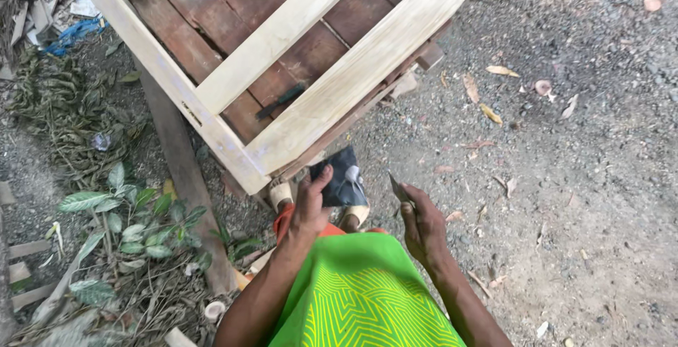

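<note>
Black pouch (pixel 342 177) in left hand (pixel 308 206), right hand (pixel 421 225) pinching small flat piece (pixel 399 190)

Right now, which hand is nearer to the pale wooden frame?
Left. The left hand, holding a black pouch, is just below the pale wooden frame corner. The right hand with a thin flat piece is farther right.

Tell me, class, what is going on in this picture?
A person in a green patterned shirt stands at the corner of a pale wooden frame resting on dark reddish planks. The left hand grips a small dark pouch-like object. The right hand pinches a thin flat piece, too small to identify. Below is gravel ground with dry leaves, and a leafy plant to the left.
</note>
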